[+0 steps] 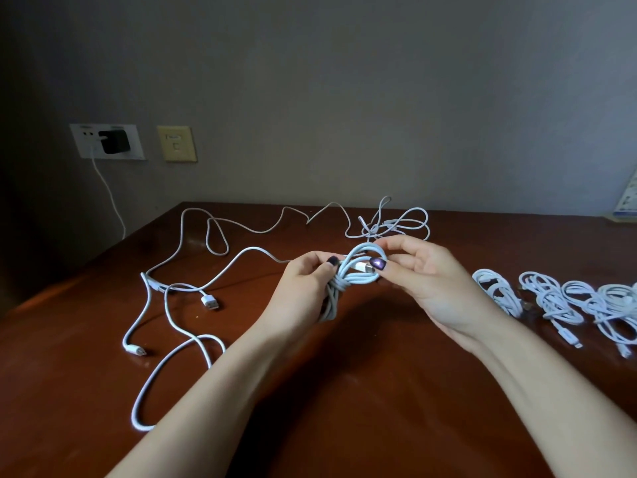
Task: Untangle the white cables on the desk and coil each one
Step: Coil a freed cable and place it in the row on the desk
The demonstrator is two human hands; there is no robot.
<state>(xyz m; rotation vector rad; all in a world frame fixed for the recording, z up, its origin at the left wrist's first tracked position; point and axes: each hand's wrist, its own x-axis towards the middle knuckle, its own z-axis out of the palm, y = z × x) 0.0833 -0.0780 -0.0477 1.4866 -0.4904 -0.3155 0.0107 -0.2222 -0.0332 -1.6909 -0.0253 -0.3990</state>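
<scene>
Cable coil (349,280) in left hand (308,286), right hand (427,281), above desk (379,391) centre.

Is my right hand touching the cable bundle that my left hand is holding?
Touching. The head view shows the right hand pinching the plug of the bundle, which the left hand grips.

Loose cables (210,301) are sprawling over the table's (362,408) left half. A small tangle (396,225) is lying at rear centre. Coiled bundles (551,298) are sitting in a row at far right.
</scene>
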